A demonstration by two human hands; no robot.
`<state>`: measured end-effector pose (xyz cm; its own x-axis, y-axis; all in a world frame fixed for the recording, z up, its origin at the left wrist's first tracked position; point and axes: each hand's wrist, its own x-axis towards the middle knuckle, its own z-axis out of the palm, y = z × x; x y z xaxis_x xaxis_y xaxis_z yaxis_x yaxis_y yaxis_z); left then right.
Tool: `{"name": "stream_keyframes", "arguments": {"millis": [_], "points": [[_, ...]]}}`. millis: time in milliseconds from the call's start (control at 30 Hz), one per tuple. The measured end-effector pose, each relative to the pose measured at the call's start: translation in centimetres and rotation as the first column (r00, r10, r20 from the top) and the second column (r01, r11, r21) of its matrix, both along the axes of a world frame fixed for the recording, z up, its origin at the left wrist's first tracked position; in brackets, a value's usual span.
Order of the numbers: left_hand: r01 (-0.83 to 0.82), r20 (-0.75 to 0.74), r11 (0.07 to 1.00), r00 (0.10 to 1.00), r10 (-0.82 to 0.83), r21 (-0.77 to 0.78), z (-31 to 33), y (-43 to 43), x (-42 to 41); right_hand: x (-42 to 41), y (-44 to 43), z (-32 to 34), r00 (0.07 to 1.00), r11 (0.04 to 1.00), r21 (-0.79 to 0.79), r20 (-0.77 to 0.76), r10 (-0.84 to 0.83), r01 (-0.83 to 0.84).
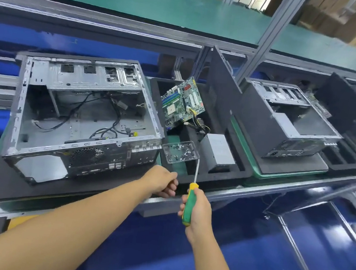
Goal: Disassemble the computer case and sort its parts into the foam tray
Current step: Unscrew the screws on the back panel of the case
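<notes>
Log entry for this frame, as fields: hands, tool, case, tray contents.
left hand: fingers curled, by front edge of foam tray; whether it holds anything is unclear
right hand: grips screwdriver by the handle, shaft pointing toward screw box
computer case: open, loose cables inside
tray contents: motherboard leaning, power supply, screw box at front

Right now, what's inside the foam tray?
A circuit board leans tilted at the back, a grey box lies front right, wires between, a clear dish of screws front left. Under the board is hidden.
</notes>
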<state>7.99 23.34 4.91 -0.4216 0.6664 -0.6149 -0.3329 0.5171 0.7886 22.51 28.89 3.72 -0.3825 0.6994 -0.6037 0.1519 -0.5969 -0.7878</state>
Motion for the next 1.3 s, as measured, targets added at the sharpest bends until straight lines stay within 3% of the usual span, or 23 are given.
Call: {"name": "stream_keyframes", "arguments": {"millis": [200,300,400,567,700,767,833,967,1100,1167,1300], "points": [[-0.338,-0.047,0.941,0.940,0.338,0.016,0.3,8.5,-0.4,4.3,3.2,-0.2,0.996,0.997,0.012,0.052,-0.077,0.076],[-0.392,-0.110,0.920,0.916,0.386,-0.034,0.0,10.3,-2.2,5.2,4.3,-0.4,0.996,0.998,0.037,0.072,-0.051,0.048],[-0.281,-0.216,0.956,0.942,0.258,-0.082,-0.5,11.2,-3.8,5.2,5.1,-0.4,0.997,0.999,0.043,0.067,-0.036,0.033],[-0.343,-0.241,0.932,0.920,0.308,-0.119,0.7,11.7,-3.9,4.0,5.9,-0.1,0.999,0.999,0.033,0.039,-0.022,0.021],[-0.224,-0.145,0.962,0.958,0.246,0.153,4.2,11.3,-3.2,1.7,5.6,0.8,0.999,0.999,0.028,-0.032,-0.017,0.018],[-0.058,-0.250,0.966,0.960,0.123,0.253,6.8,10.2,-3.6,0.3,5.0,1.4,0.994,0.999,0.037,-0.112,0.017,-0.012],[0.110,-0.433,0.956,0.901,0.019,0.270,9.3,8.2,-4.9,-1.1,4.1,2.1,0.977,0.996,0.052,-0.200,0.080,-0.071],[0.261,-0.789,0.965,0.600,-0.130,0.040,11.6,1.4,-9.4,-4.3,1.2,3.3,0.932,0.981,0.066,-0.306,0.192,-0.180],[0.320,-0.769,0.878,0.434,-0.470,-0.356,11.7,-7.9,-14.8,-7.2,-2.6,4.3,0.878,0.937,0.129,-0.325,0.350,-0.326],[0.339,-0.651,0.815,0.490,-0.579,-0.470,11.3,-12.9,-17.0,-8.5,-4.7,4.5,0.853,0.908,0.143,-0.311,0.419,-0.394],[0.375,-0.487,0.779,0.622,-0.614,-0.503,9.6,-19.9,-18.3,-10.4,-8.9,4.7,0.805,0.845,0.164,-0.256,0.535,-0.509]]}}
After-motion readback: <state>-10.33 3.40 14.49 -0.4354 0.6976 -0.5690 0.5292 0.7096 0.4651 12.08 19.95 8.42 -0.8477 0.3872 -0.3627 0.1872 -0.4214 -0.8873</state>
